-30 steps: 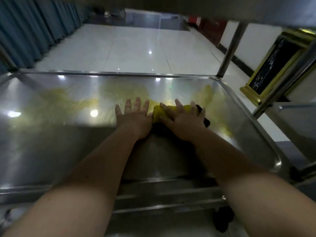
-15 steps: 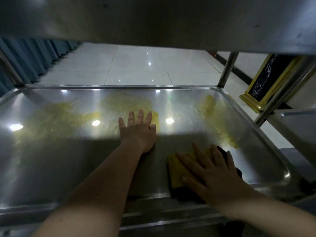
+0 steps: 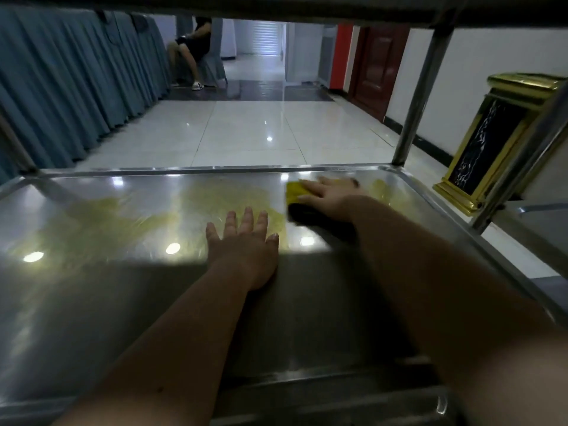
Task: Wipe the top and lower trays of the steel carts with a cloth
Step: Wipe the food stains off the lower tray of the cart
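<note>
— Lower tray (image 3: 92, 302), material and shape?
— Brushed steel, shallow, with a raised rolled rim and rounded corners. Glossy enough to mirror ceiling lights as bright spots. Smeared with yellowish streaks across the far half, shadowed across the near half.
— Holding what?
— Just the cloth (image 3: 294, 192) and both hands.
— And the cloth itself?
— Yellow, soft, folded flat, with a dark part on its near side. Lying at the far right of the tray, close to the far rim.
— Right hand (image 3: 330, 195)?
— Laid flat on the cloth, fingers straight, pressing it onto the steel. Slightly blurred.
— Left hand (image 3: 246, 244)?
— Palm down on bare steel near the tray's middle, fingers straight and a little apart, gripping nothing. Near the cloth, to its left, apart from it.
— Overhead?
— Dark underside of the upper tray (image 3: 276, 4), carried on a round steel post (image 3: 421, 96) at the far right corner.
— Beyond the cart?
— Pale glossy floor tiles (image 3: 246, 133), pleated grey-blue drapery (image 3: 61, 87) along the left, a gold-framed, dark-panelled bin (image 3: 491, 142) by the white wall on the right, a dark red door (image 3: 375, 66) farther back, a seated person (image 3: 190, 47) far down the hall.
</note>
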Demonstrator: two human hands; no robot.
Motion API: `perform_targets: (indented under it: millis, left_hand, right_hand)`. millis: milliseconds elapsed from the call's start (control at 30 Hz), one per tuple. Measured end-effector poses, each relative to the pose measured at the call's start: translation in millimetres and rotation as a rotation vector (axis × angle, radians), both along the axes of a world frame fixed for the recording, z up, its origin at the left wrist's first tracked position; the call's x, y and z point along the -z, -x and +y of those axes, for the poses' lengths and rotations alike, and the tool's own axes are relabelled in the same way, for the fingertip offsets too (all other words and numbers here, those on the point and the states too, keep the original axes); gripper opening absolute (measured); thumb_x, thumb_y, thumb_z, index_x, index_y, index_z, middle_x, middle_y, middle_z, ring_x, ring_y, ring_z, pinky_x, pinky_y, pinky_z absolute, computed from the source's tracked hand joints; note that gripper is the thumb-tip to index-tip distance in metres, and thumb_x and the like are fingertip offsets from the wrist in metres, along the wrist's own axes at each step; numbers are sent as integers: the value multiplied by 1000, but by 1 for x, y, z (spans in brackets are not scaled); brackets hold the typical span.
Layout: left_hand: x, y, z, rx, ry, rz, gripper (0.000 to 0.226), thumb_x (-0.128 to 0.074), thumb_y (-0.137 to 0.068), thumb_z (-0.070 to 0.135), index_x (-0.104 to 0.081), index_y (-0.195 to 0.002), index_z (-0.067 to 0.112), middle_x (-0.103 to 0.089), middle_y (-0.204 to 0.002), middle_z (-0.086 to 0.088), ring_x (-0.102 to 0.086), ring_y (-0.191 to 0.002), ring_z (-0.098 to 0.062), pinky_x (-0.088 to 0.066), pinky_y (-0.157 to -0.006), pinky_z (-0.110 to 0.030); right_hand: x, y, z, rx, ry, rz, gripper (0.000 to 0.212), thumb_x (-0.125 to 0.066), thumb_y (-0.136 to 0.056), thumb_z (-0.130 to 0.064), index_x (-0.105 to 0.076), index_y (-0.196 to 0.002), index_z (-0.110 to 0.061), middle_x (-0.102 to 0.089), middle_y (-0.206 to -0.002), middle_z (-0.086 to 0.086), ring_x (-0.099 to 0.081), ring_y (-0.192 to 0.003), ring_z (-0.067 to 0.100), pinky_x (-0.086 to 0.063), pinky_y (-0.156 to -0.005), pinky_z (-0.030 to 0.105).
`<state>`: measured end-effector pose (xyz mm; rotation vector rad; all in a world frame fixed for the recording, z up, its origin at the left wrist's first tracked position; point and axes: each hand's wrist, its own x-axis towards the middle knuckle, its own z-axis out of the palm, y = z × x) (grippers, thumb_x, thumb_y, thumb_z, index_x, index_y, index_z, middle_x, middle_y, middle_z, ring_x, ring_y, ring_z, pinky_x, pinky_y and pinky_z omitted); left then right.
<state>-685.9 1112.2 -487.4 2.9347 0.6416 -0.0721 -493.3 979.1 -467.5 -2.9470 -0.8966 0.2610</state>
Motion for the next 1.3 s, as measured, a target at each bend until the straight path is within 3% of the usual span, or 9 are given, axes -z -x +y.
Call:
perform_targets:
  millis: [167, 300, 400, 600, 767, 867, 1000, 1067, 1300]
  left_hand:
    - [1, -4, -6, 21, -7, 32, 57, -9, -105, 48, 7, -157, 33, 18, -164, 5, 17, -151, -23, 10, -118, -58]
    - [-2, -3, 3, 40, 15, 47, 57, -12, -105, 48, 4, -157, 33, 16, -164, 6, 14, -151, -22, 8, -119, -57]
    - [-3, -3, 4, 44, 15, 61, 57, -12, -105, 48, 3, -158, 32, 15, -165, 6, 12, -152, -22, 6, -119, -56]
    - [-9, 0, 37, 276, -70, 83, 56, -12, -105, 50, 4, -157, 37, 10, -165, 9, 3, -152, -18, -5, -121, -43]
    - [0, 7, 39, 262, -99, 15, 56, -12, -105, 47, 4, -157, 34, 10, -165, 8, 5, -152, -16, -4, -121, -43]
    - [1, 8, 40, 235, -80, 3, 57, -13, -105, 46, 3, -158, 31, 10, -165, 4, 6, -152, -18, -3, -121, -43]
    - [3, 10, 32, 205, -86, -6, 57, -12, -105, 47, 0, -159, 31, 7, -166, 3, 4, -153, -22, -3, -122, -47]
    - [2, 9, 25, 165, -71, -10, 56, -11, -105, 47, 0, -158, 32, 7, -166, 3, 5, -153, -24, -1, -121, -51]
    - [-1, 15, 27, 138, -25, -13, 55, -12, -105, 47, -1, -158, 36, 6, -166, 6, 4, -153, -23, 1, -120, -54]
  right_hand:
    - [-3, -22, -82, 434, 4, -53, 67, -22, -91, -77, -8, -151, -51, -8, -165, 0, -1, -146, 48, -2, -111, 73]
    - [-1, 36, 13, 83, 13, -80, 68, -24, -90, -78, -6, -150, -54, -9, -165, -2, -6, -146, 46, -3, -110, 73]
    - [5, 36, -10, -83, 6, -37, 68, -22, -87, -82, -6, -148, -59, -7, -165, -8, -2, -148, 40, -2, -114, 68]
    - [5, -4, -125, 486, -42, 40, 82, -39, -81, -83, -6, -150, -53, 0, -164, 0, 1, -146, 47, -4, -111, 73]
    - [1, 91, 0, -9, -7, -54, 72, -29, -87, -80, -6, -150, -54, -8, -165, -5, 0, -147, 46, -2, -111, 72]
    - [5, 103, -42, -149, -51, -71, 66, -25, -88, -80, -8, -148, -59, -6, -164, -12, 3, -149, 36, -1, -115, 65]
    - [8, 50, -155, 350, -147, 12, 93, -13, -63, -100, -12, -147, -60, -11, -164, -6, -5, -148, 36, -6, -115, 66]
    - [5, 49, -147, 507, -125, 8, 80, -19, -78, -90, -13, -149, -55, -9, -165, -2, 2, -148, 41, 0, -113, 70]
    - [10, 163, -79, -90, -84, -11, 58, -29, -92, -74, -4, -143, -66, -5, -163, -18, 8, -149, 33, -1, -115, 65]
